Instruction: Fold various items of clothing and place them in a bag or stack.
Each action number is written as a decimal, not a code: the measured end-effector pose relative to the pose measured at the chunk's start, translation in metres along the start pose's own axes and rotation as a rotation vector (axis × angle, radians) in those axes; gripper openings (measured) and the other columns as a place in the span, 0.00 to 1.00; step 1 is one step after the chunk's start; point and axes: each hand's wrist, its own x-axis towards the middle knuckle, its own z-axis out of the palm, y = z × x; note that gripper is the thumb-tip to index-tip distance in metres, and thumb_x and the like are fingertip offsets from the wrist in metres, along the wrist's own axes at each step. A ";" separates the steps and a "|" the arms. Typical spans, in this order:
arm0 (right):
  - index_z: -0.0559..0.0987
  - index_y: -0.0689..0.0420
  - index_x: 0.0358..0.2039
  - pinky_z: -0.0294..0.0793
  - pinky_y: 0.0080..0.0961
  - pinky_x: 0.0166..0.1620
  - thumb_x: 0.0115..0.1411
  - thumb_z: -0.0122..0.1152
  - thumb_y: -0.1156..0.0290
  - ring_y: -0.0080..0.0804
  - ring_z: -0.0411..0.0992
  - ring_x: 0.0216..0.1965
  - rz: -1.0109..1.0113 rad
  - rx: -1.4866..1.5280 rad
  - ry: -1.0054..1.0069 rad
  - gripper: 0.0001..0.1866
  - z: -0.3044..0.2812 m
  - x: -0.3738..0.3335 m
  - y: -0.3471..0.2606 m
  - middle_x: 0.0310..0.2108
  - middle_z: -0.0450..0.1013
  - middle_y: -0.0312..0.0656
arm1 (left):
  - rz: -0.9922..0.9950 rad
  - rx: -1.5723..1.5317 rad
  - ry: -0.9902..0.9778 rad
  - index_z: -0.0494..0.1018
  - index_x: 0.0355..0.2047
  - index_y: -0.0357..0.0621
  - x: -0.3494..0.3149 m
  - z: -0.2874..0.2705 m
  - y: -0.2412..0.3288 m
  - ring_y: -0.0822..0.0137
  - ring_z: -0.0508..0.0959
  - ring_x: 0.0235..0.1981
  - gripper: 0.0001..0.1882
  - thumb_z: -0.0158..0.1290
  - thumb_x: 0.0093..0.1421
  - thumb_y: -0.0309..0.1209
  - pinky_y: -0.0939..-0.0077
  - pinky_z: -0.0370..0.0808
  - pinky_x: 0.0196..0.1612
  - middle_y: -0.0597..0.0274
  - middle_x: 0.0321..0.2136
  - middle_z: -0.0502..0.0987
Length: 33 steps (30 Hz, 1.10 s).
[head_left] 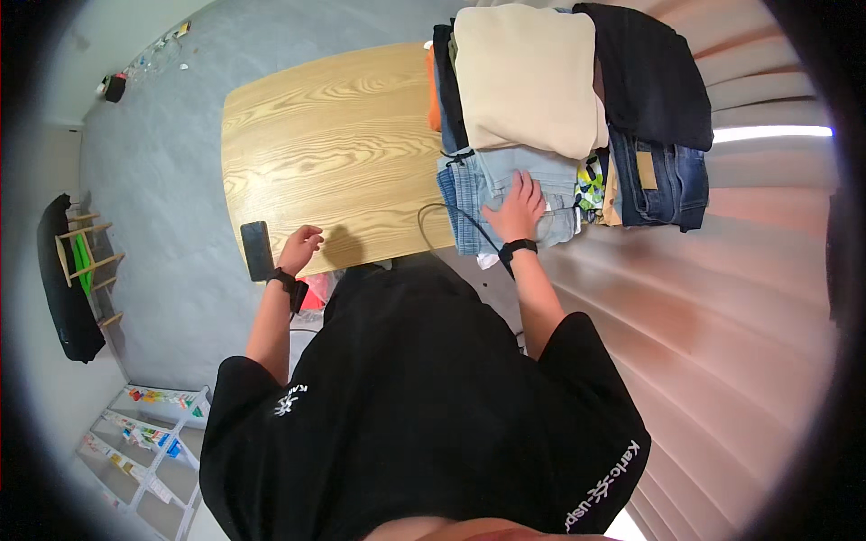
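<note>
My right hand [518, 209] lies with its fingers spread on folded light blue jeans [528, 169] at the near right of the wooden table [334, 135]. It presses on the cloth and grips nothing that I can see. At the table's near left edge hovers my left hand [300, 247], empty, its fingers loosely bent. Close beside it on the left is a black phone [257, 251]. Behind the jeans a folded cream garment [528, 81] tops a stack, and next to it is a black garment [649, 77] above dark blue jeans [663, 185].
A thin dark cable [469, 216] runs from my right wrist across the table edge. Pale curtains [722, 298] hang along the right side. At the lower left stands a white shelf unit [149, 451] with small items; above it is a wooden rack with a black cover [68, 288].
</note>
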 end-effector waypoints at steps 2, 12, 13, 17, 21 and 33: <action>0.60 0.56 0.53 0.51 0.43 0.58 0.40 0.67 0.60 0.43 0.53 0.57 -0.040 -0.105 0.005 0.40 0.008 0.002 0.001 0.55 0.58 0.41 | -0.031 0.035 0.016 0.70 0.41 0.34 0.006 0.011 0.006 0.67 0.76 0.32 0.13 0.46 0.57 0.28 0.76 0.73 0.36 0.54 0.32 0.77; 0.75 0.59 0.42 0.69 0.37 0.43 0.50 0.58 0.64 0.47 0.72 0.38 0.096 0.331 0.118 0.19 -0.025 0.029 0.049 0.38 0.74 0.51 | -0.042 0.087 -0.163 0.70 0.41 0.34 0.023 0.021 0.010 0.68 0.76 0.31 0.14 0.46 0.57 0.30 0.75 0.72 0.36 0.55 0.32 0.77; 0.75 0.59 0.42 0.69 0.37 0.43 0.50 0.58 0.64 0.47 0.72 0.38 0.096 0.332 0.102 0.19 -0.032 0.028 0.054 0.38 0.74 0.51 | -0.056 0.111 -0.146 0.70 0.41 0.34 0.026 0.019 0.010 0.68 0.76 0.31 0.14 0.46 0.57 0.30 0.75 0.72 0.36 0.55 0.32 0.77; 0.75 0.60 0.42 0.69 0.27 0.43 0.49 0.61 0.68 0.39 0.73 0.38 0.123 0.513 0.137 0.19 -0.066 0.024 0.072 0.36 0.75 0.48 | -0.019 0.164 -0.168 0.69 0.42 0.36 0.037 0.008 0.014 0.69 0.75 0.31 0.15 0.47 0.58 0.31 0.76 0.72 0.34 0.58 0.32 0.76; 0.76 0.63 0.39 0.66 0.20 0.40 0.55 0.58 0.73 0.20 0.67 0.36 0.238 0.930 0.266 0.12 -0.126 0.003 0.083 0.33 0.72 0.36 | -0.014 0.177 -0.232 0.70 0.42 0.35 0.047 -0.003 0.013 0.68 0.75 0.31 0.15 0.46 0.58 0.31 0.75 0.72 0.36 0.58 0.32 0.76; 0.76 0.63 0.35 0.67 0.20 0.37 0.55 0.60 0.68 0.20 0.68 0.36 0.113 1.033 0.078 0.12 -0.123 -0.001 -0.078 0.34 0.72 0.35 | 0.168 -0.022 -0.459 0.67 0.48 0.42 0.037 -0.015 0.094 0.69 0.74 0.43 0.21 0.46 0.61 0.43 0.70 0.73 0.39 0.60 0.42 0.73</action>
